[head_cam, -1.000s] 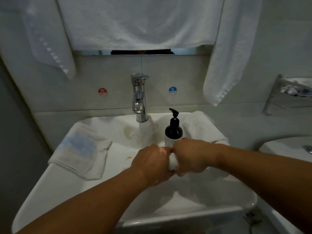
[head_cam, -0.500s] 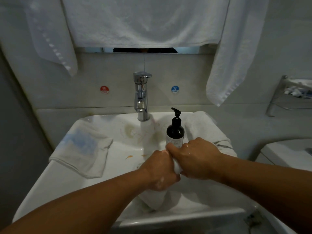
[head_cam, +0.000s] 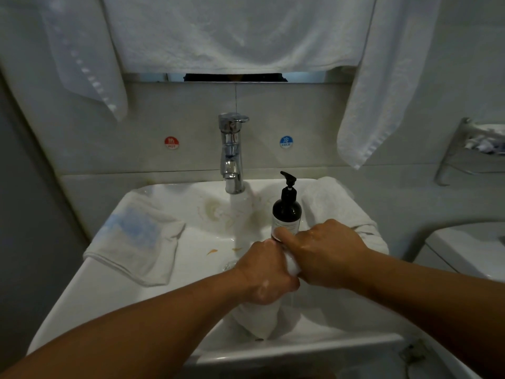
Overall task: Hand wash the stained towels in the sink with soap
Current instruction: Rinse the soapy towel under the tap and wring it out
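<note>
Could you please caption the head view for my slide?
The left hand and right hand grip a white towel over the sink, beside the soap bottle.

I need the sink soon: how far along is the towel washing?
Done: perhaps the towel on the right rim, which shows no visible stain. In hand: the left hand and right hand grip a white towel over the sink. Left: the blue-stained towel on the left rim.
</note>
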`<control>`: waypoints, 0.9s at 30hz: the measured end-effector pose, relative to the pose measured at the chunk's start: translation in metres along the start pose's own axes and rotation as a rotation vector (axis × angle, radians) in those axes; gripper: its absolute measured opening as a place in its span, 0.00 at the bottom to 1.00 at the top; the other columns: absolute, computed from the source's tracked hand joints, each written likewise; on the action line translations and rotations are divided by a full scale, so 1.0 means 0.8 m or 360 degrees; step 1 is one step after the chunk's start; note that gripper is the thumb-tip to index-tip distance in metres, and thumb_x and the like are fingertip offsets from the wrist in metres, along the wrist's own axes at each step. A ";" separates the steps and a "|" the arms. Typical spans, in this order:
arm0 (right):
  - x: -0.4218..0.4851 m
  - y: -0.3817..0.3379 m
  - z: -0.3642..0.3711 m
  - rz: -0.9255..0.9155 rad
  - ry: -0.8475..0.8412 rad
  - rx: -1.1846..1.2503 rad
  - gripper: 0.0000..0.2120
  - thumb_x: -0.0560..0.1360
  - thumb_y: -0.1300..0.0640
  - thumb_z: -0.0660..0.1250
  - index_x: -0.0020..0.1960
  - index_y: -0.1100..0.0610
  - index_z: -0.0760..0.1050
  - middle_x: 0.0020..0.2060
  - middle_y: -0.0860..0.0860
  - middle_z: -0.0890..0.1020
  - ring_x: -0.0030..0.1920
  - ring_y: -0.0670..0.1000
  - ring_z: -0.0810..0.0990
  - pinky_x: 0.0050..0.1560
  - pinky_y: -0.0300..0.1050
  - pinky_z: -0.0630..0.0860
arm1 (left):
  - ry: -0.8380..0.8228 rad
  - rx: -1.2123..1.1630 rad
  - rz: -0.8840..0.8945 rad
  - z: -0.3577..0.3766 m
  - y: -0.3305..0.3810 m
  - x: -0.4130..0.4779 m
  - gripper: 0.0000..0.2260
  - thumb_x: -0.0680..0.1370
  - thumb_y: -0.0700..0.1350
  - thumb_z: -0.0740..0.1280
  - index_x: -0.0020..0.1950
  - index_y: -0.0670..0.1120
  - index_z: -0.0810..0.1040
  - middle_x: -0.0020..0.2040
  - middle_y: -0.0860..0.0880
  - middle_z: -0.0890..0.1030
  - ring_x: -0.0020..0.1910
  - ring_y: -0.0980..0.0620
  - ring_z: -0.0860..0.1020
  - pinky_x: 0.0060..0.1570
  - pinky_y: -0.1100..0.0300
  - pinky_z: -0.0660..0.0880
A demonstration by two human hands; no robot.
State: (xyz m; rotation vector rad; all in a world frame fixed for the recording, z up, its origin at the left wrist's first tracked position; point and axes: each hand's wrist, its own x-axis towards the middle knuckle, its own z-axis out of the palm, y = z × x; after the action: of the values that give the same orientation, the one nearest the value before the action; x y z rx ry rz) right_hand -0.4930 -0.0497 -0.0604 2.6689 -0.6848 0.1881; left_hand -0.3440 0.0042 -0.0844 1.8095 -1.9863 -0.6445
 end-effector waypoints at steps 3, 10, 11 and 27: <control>-0.001 -0.003 -0.012 0.0143 -0.0033 0.0113 0.29 0.77 0.45 0.67 0.73 0.46 0.58 0.50 0.49 0.84 0.41 0.51 0.79 0.42 0.44 0.69 | 0.0001 -0.0069 0.0059 -0.008 -0.009 0.000 0.23 0.70 0.49 0.77 0.64 0.48 0.78 0.53 0.49 0.82 0.48 0.50 0.82 0.51 0.54 0.81; -0.003 0.010 -0.039 0.0334 -0.0217 0.0292 0.15 0.73 0.44 0.70 0.59 0.44 0.75 0.47 0.44 0.83 0.45 0.47 0.80 0.43 0.42 0.70 | 0.0031 0.0074 0.0203 -0.036 -0.027 -0.002 0.21 0.67 0.50 0.80 0.59 0.53 0.81 0.52 0.53 0.84 0.47 0.54 0.83 0.49 0.56 0.82; -0.003 0.011 -0.040 0.0326 -0.0271 0.0337 0.15 0.72 0.43 0.71 0.57 0.44 0.76 0.46 0.44 0.83 0.46 0.47 0.81 0.44 0.42 0.72 | 0.0056 0.0125 0.0202 -0.036 -0.026 -0.002 0.20 0.68 0.49 0.79 0.59 0.53 0.82 0.51 0.52 0.84 0.47 0.53 0.82 0.48 0.56 0.81; 0.027 0.001 -0.042 0.0374 -0.0891 0.0438 0.22 0.68 0.44 0.79 0.59 0.50 0.79 0.49 0.49 0.84 0.46 0.51 0.83 0.49 0.45 0.80 | 0.0255 0.0321 0.0273 -0.018 -0.020 -0.001 0.14 0.73 0.49 0.76 0.57 0.51 0.83 0.50 0.50 0.85 0.46 0.51 0.83 0.48 0.54 0.81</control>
State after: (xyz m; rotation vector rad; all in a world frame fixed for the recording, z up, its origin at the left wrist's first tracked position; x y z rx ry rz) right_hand -0.4759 -0.0462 -0.0246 2.9122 -1.2202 -0.4556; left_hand -0.3225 0.0030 -0.0812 1.7142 -2.1296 -0.2465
